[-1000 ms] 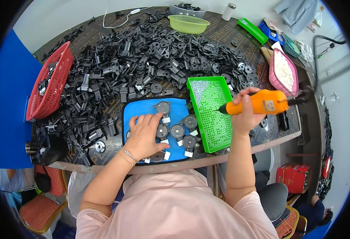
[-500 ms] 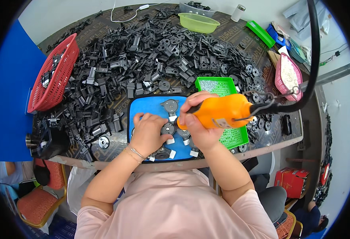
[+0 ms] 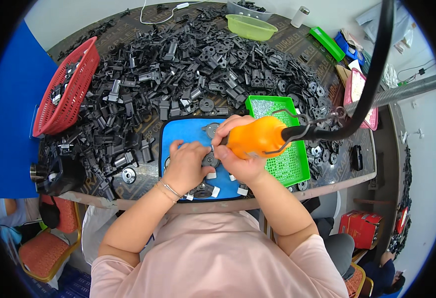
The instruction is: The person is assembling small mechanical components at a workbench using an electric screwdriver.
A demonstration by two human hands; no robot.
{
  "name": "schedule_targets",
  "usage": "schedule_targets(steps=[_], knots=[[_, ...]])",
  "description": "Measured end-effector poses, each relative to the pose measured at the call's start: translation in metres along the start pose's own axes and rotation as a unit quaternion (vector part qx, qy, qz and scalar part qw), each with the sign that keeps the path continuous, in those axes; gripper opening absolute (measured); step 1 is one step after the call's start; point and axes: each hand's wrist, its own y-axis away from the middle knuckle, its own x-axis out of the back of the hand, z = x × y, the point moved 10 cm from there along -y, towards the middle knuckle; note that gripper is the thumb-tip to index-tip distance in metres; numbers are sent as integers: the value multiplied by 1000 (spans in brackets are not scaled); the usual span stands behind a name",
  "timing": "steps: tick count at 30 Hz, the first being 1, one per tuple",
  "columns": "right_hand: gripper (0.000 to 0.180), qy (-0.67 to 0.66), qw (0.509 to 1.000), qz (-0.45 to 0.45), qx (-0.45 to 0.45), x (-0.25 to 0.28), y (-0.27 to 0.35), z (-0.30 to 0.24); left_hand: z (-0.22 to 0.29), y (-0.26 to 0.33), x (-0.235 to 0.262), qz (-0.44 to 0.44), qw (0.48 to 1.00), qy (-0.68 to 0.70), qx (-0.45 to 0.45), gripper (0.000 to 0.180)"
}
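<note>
My right hand (image 3: 244, 166) is wrapped around an orange electric screwdriver (image 3: 257, 136), which stands tilted over a blue mat (image 3: 178, 130). A black cable runs from its back end. The screwdriver's tip is hidden behind my fingers. My left hand (image 3: 185, 163) steadies a round black plastic part (image 3: 210, 160) on the mat, fingers and thumb at its edge. Another round black part (image 3: 211, 130) lies just beyond it. Nearer to me are more black parts with white tabs, among them one black part (image 3: 202, 190) below my left thumb.
A green tray (image 3: 305, 166) with small silvery screws (image 3: 261, 106) stands right of the mat. A heap of black plastic parts (image 3: 178, 69) covers the table behind. A red basket (image 3: 86, 82) is at left, a yellow-green bowl (image 3: 250, 27) at the back, a pink basket (image 3: 348, 97) at right.
My right hand and the screwdriver have shifted slightly left, and the screwdriver now stands steeper. Its cable has swung left. My left hand has stayed nearly in place on the black part.
</note>
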Motion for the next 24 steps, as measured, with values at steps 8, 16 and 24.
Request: schedule_targets(steps=[8,16,24], knots=[[34,-44,993,71,88,65,-21,-70,3,4,5,-10,1000,5,6,44],[27,87,955,275,70,178,9,-50,4,1,7,-8,1000,-14,11,45],[25,93,960,249,86,168,2,-41,5,2,7,9,1000,-18,6,45]])
